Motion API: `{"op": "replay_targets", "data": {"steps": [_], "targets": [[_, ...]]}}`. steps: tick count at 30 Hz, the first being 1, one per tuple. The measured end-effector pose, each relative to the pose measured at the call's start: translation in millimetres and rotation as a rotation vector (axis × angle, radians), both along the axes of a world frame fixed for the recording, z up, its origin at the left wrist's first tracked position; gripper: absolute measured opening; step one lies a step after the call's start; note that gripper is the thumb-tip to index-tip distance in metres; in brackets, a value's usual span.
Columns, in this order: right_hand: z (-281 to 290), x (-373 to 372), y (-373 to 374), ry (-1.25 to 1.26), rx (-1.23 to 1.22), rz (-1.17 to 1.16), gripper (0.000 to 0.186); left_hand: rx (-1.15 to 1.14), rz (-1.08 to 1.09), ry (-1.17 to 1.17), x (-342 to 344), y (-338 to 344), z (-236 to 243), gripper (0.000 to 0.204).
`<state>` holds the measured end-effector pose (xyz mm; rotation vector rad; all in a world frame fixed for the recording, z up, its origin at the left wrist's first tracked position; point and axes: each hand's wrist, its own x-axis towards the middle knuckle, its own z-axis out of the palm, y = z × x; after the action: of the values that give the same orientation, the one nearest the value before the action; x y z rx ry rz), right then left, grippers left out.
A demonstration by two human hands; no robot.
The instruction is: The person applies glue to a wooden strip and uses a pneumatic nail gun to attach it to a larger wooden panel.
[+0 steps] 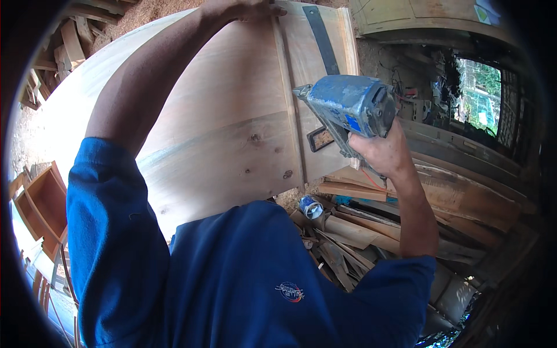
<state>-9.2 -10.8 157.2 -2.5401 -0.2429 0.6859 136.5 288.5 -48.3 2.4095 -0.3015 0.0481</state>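
My left hand [258, 10] is at the panel's far edge, fingers curled on the upper end of a thin wooden strip [288, 104] that runs down the pale plywood panel [214, 116]. My right hand [383, 151] grips a worn blue-and-grey nail gun [354, 101], held over the panel's right part with its nose beside the strip. A dark flat blade [318, 37] lies right of the strip, partly hidden by the gun, with a dark rectangular loop [309, 139] showing below it. Another strip [348, 29] borders the panel's right edge.
Stacked boards and offcuts [360, 232] lie below the panel at right, beside a small can [310, 207]. Scrap wood [72, 40] is piled at upper left, a reddish wooden drawer [43, 209] stands at left, and a wooden bench [429, 14] is at top right near a window opening [476, 93].
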Motion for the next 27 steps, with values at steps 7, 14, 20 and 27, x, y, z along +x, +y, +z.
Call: {"op": "replay_targets", "data": {"steps": [7, 14, 20, 27], "targets": [[-2.0, 1.3, 4.3, 0.019, -0.023, -0.019, 0.021, 0.007, -0.004, 0.105, 0.1, -4.9, 12.3, 0.048], [-2.8, 4.3, 4.7, 0.030, -0.010, 0.010, 0.019, 0.002, -0.012, -0.034, 4.2, -2.4, -6.0, 0.048], [-3.0, 2.5, 2.0, 0.034, -0.011, 0.047, 0.023, 0.006, -0.034, -0.085, 5.9, -1.2, -13.2, 0.048], [-4.6, 3.6, 0.9, 0.049, 0.000, 0.002, 0.024, 0.026, -0.013, -0.009, 4.4, -4.9, 3.9, 0.046]]}}
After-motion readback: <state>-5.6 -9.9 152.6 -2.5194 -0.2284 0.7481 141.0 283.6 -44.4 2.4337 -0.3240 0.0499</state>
